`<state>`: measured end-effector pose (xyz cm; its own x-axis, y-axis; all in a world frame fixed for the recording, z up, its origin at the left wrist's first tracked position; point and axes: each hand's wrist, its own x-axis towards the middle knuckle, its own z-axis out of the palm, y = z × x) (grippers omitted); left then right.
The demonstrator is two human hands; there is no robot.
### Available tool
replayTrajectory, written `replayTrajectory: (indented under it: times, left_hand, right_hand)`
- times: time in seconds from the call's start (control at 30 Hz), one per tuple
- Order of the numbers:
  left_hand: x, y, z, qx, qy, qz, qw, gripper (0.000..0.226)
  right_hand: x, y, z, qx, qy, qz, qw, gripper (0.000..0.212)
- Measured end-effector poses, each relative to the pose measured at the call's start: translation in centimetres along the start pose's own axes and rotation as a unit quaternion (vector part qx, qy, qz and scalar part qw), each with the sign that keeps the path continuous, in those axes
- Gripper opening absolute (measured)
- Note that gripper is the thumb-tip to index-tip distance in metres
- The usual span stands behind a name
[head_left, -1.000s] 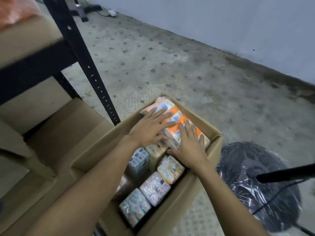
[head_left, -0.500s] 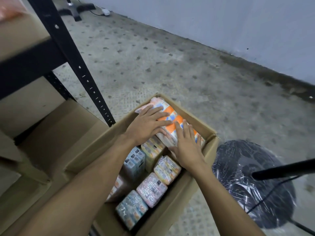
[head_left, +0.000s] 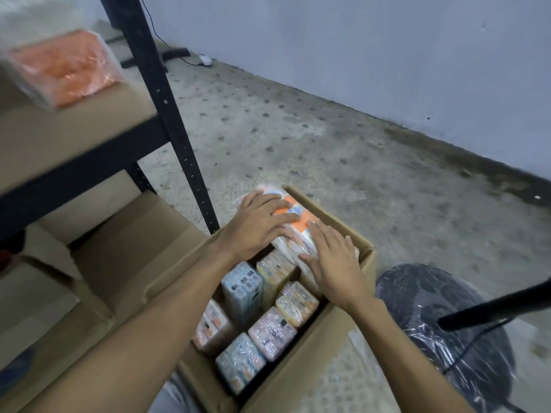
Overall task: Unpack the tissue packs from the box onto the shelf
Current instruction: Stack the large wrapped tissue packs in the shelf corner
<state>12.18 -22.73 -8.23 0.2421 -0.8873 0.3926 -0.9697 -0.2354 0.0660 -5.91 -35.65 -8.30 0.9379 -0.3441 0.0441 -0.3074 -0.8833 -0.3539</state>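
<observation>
At far left, a tan board shelf on a black metal frame (head_left: 74, 135) carries a blurred orange plastic-wrapped pack (head_left: 65, 67), which suggests unpacking has begun. Below and to its right, an open brown cardboard box (head_left: 368, 257) stands on the concrete floor, with small pastel tissue packs (head_left: 241, 287) upright inside.

The left hand (head_left: 256, 225) lies flat, fingers spread, over a long orange-and-white plastic-wrapped tissue pack (head_left: 293, 216) at the box's far end. This pack sits on top of the smaller ones. Its long axis runs diagonally from far left to near right, and its far end is tipped up above the rim.

The right hand (head_left: 334, 269) rests on the near end with straight fingers close together. Both palms seem set to bracket the slippery wrapping for a two-handed lift.
</observation>
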Motion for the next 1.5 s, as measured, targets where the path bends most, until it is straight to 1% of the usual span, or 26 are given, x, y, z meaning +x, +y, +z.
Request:
replayTrajectory:
  times: [0.17,0.37,0.6,0.77,0.93,1.13,1.27,1.4,1.5]
  left_hand:
    - [-1.9,1.3,-4.2,0.014,0.031,-0.034,0.999,0.035]
    - [-4.5,3.0,-11.4,0.039,0.061,-0.057,0.996,0.037]
    - [-7.9,4.4,-20.6,0.081,0.107,-0.068,0.989,0.038]
    - [-10.4,4.7,-26.5,0.115,0.122,-0.084,0.982,0.041]
    - [-13.7,2.5,-30.3,0.117,0.119,-0.124,0.978,0.04]
    - [-18.0,-0.3,-33.1,0.119,0.097,-0.18,0.972,0.055]
    - [-20.1,-2.5,-34.1,0.103,0.086,-0.224,0.965,0.053]
    - [-21.5,-5.2,-34.1,0.07,0.08,-0.246,0.963,0.046]
    - [-22.0,-6.9,-34.1,0.057,0.085,-0.268,0.958,0.045]
  right_hand:
    - [-1.2,-2.4,-3.1,-0.037,0.026,-0.044,0.998,0.073]
    - [-3.5,-7.0,-7.1,-0.077,0.08,-0.101,0.989,0.063]
    - [-6.3,-13.5,-11.8,-0.086,0.146,-0.162,0.972,0.06]
    - [-6.9,-18.2,-13.9,-0.095,0.186,-0.205,0.956,0.061]
    - [-6.0,-23.4,-14.5,-0.104,0.188,-0.237,0.948,0.061]
    - [-3.8,-29.9,-13.8,-0.12,0.165,-0.273,0.94,0.059]
    - [-2.3,-33.5,-13.5,-0.153,0.16,-0.288,0.932,0.058]
    - [-0.4,-36.3,-13.5,-0.163,0.141,-0.294,0.931,0.058]
    - [1.1,-38.0,-13.2,-0.163,0.124,-0.292,0.934,0.059]
